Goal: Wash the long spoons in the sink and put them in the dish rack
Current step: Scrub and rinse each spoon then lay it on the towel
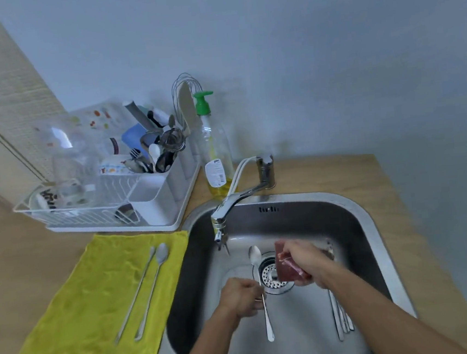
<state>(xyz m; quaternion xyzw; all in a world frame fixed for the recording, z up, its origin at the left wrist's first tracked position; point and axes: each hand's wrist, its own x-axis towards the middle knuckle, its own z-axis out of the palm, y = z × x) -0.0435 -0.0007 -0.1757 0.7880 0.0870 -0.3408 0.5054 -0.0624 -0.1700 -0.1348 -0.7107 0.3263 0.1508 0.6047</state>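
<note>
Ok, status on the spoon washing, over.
Left hand grips long spoon over sink. Right hand holds red sponge. Two spoons on yellow towel, more cutlery in sink. Dish rack path clear.

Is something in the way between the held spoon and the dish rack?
Yes. The tap spout juts over the sink between the spoon in the left hand and the dish rack, whose cutlery cup is already crowded.

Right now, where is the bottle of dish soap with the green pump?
In the head view the soap bottle stands upright on the counter behind the sink, left of centre, between the dish rack and the tap.
</note>
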